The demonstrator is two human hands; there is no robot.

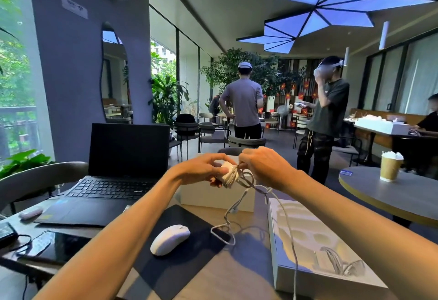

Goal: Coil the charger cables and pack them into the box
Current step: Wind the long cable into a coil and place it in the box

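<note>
The left hand (201, 169) grips the charger brick (224, 166) – right-hand (263, 167) fingers (245, 161) pinch its cable (233, 175).

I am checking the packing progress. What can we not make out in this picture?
Head view: inside of the white box, hidden by its front wall, the left hand and the right hand.
Head view: most of the charger brick, covered by the left hand and wound cable.
Head view: where one cable strand ends, cut off by the bottom edge.

left hand (204, 168): fingers curled, gripping | right hand (263, 166): pinching, both raised
</note>
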